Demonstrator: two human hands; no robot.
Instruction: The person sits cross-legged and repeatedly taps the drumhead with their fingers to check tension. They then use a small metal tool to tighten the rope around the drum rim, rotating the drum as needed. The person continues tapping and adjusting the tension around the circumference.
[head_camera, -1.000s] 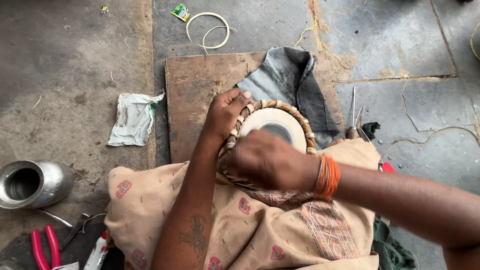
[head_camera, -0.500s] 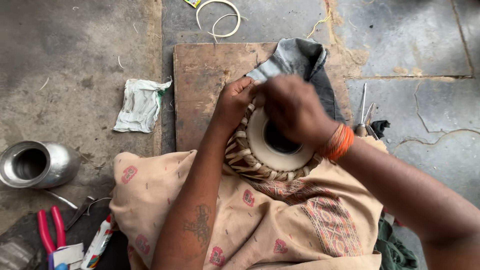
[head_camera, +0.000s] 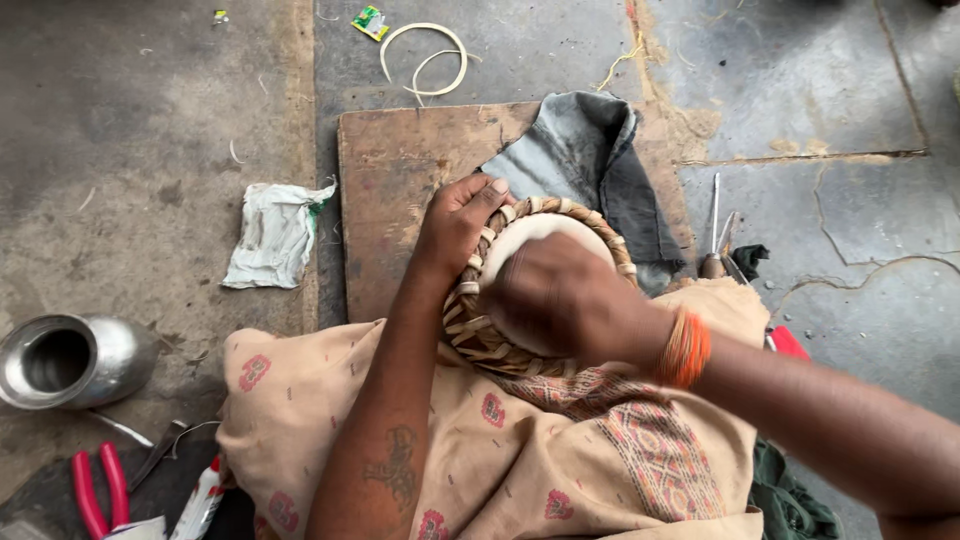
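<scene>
Lying across the centre of the frame, a brown wooden board (head_camera: 395, 190) rests on the grey concrete floor (head_camera: 150, 120), and a dark grey cloth (head_camera: 590, 155) is draped over its upper right part. At the left of the frame a crumpled white rag (head_camera: 275, 232) sits on the floor just beside the board; lower left, a shiny metal pot (head_camera: 65, 362) lies tipped on its side, with red-handled pliers (head_camera: 95, 492) near the bottom edge below it. At the top centre a loop of pale cord (head_camera: 425, 58) lies curled, a small green scrap (head_camera: 371, 21) near it. Right of centre, thin metal tools (head_camera: 714, 235) lie on the floor beside the cloth. A beige patterned fabric (head_camera: 560, 450) covers the person's lap and fills the lower middle of the frame.

The small drum (head_camera: 500, 310), ringed with woven straps and with a pale skin on top, sits in the centre, propped on the lap against the board's near edge. The left hand (head_camera: 455, 225) grips its upper left rim, fingers (head_camera: 478, 200) curled together over the braided edge. The right hand (head_camera: 555, 300), an orange thread band (head_camera: 685, 348) at its wrist, lies flat over the drumhead and hides most of it; whether its fingers are bent or spread I cannot tell, since only the back of the hand shows
</scene>
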